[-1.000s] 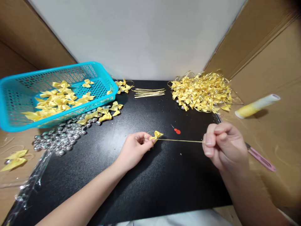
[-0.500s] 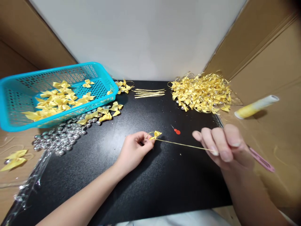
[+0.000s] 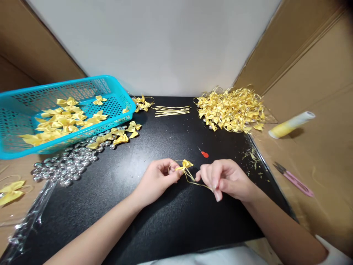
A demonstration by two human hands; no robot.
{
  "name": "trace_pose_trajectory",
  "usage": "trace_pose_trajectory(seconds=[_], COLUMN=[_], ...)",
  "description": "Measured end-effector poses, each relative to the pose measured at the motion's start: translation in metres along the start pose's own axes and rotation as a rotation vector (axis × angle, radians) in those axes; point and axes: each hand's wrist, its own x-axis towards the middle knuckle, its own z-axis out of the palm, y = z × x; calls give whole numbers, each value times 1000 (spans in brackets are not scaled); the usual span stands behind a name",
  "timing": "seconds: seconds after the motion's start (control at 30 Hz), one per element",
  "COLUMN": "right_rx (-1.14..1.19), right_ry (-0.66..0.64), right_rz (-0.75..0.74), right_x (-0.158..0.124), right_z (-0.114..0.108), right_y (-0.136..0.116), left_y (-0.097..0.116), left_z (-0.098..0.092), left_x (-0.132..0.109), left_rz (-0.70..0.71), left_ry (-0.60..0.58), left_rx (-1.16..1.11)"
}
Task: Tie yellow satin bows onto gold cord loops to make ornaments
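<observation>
Over the middle of the black table, my left hand (image 3: 162,180) pinches a yellow ribbon bow (image 3: 187,164) between thumb and fingertips. A thin loop of gold cord (image 3: 168,166) curves above those fingers. From the bow a slack gold cord (image 3: 196,183) runs right to my right hand (image 3: 220,179), whose fingers are closed on it. Beyond the hands lies a red needle threader (image 3: 204,154) with a fine wire tip.
A turquoise basket (image 3: 121,119) of bows stands at left, with silver beads (image 3: 66,165) before it. Cut cords (image 3: 172,111) lie at the back. A pile of finished bows (image 3: 231,110), pink thread snips (image 3: 299,184) and a yellow-white tube (image 3: 292,125) are at right.
My right hand has come in leftward, closer to the bow, and the cord has gone from taut to slack. My left hand keeps its pinch on the bow.
</observation>
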Motion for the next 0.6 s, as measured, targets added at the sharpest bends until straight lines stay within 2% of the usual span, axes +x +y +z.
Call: trace_pose_trajectory(seconds=[0.13,0.23,0.33,0.47,0.6], right_rx=[55,83,101,72,-18], right_ry=[-48,-7,73,158,194], right_rz=[78,70,19,-119,-229], right_x=[-2,-3,-6,-12,-16], right_z=[1,-1,-3,-3,-5], right_y=[1,-2,-12,-37,-62], left_y=[-4,-6,-8,-10,-13], left_z=[-1,-3,-5,-7,-8], left_x=[1,3,6,9,12], left_rz=[8,11,3,-2,15], left_ry=[69,123,165,180,185], left_rx=[4,35,68,88,132])
